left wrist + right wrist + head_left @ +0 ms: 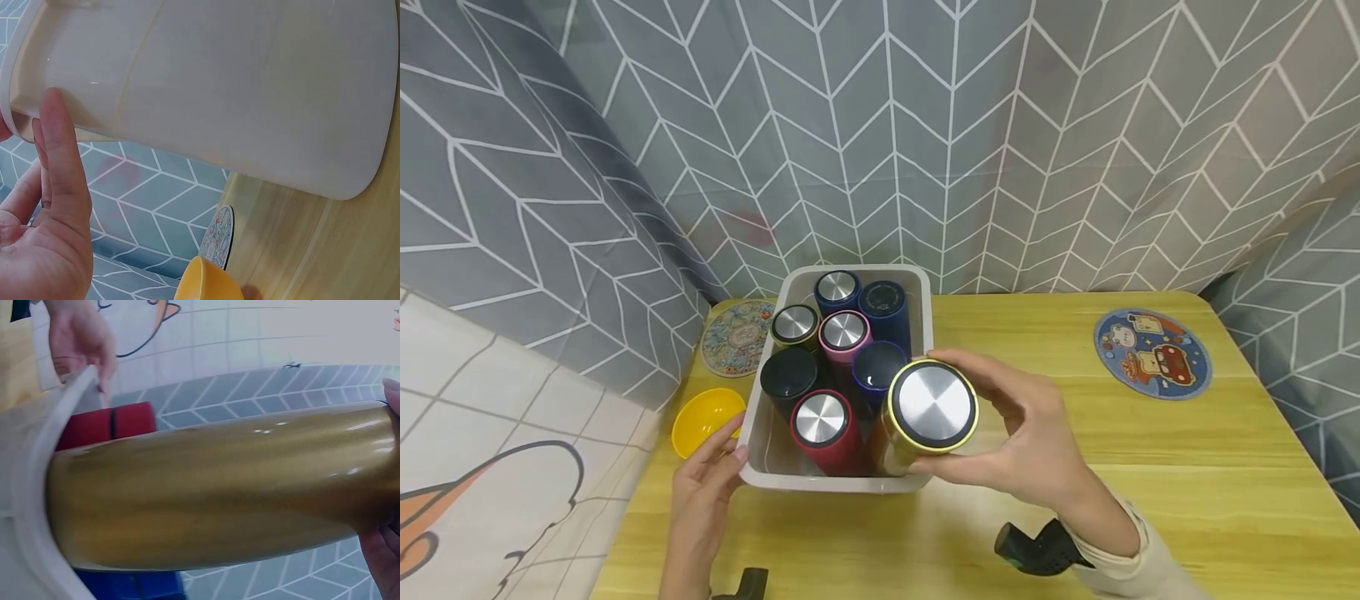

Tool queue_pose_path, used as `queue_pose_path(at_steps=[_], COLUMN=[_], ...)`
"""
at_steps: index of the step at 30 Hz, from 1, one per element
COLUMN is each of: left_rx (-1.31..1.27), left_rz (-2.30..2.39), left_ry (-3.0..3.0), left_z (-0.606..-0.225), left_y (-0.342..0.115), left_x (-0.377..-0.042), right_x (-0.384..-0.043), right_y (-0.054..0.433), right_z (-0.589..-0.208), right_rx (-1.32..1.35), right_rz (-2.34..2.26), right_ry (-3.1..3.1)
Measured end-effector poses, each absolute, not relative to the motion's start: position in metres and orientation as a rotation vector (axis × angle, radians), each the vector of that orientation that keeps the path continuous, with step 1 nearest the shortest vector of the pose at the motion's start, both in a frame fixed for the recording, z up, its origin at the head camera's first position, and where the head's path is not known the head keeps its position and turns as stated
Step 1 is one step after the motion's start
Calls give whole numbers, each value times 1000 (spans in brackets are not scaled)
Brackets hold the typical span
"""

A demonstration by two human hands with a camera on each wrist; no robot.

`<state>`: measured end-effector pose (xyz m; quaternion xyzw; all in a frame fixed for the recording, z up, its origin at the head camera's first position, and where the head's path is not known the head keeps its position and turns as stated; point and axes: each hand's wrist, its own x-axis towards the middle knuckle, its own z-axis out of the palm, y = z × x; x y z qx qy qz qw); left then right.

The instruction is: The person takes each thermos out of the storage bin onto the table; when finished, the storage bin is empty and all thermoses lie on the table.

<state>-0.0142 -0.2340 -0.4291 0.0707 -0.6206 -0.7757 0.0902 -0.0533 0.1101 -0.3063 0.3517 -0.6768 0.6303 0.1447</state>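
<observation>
Gold flask (934, 404), single, silver-topped, between 4 and 5 o'clock in the bin (760, 478); its lower end lies inside the rim, though whether the base meets the floor is hidden. Judged by its smooth, glossy wall, the body should be stiff, moderately heavy and somewhat slippery, more liable to scratch or dent than to break; the surest hold is around the upper body just below the lid, thumb opposed to fingers. The right hand (1026, 425), at 3 o'clock of the flask, grasps it near that end. The left hand (703, 471), at 8 o'clock of the bin, pinches the rim.

Other flasks in the bin, seven: one red flask (822, 418), at 9 o'clock of the gold; one blue-rimmed flask (880, 367), at 10 o'clock of it; and, farther off, one black flask (790, 373), one pink flask (844, 331), one dark flask with a silver top (795, 324), one blue flask (838, 287) and one navy flask (883, 298). Total, eight.

Around the bin on the table (1150, 483): one yellow bowl (706, 419), between 8 and 9 o'clock; two round mats, a mosaic-patterned mat (739, 339) at 10 and a blue mat (1152, 354) at 3.
</observation>
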Motion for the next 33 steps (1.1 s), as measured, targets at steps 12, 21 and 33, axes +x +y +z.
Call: queue_pose_path(at_steps=[12,21,33], left_rx=[198,179,185], left_rz=[-2300,-2306,-2305], left_ry=[-1861,-1865,-1851], left_z=[-430,-432,-432], left_y=[-236,-235,-236], left_x=[-14,-15,-15], right_x=[-50,-52,-98], right_y=[140,174,230], right_z=[-284,-281,-327], right_rx=[1149,1003,-112], right_rz=[2023,2005,1417], right_ry=[-1518,-1530,-2374])
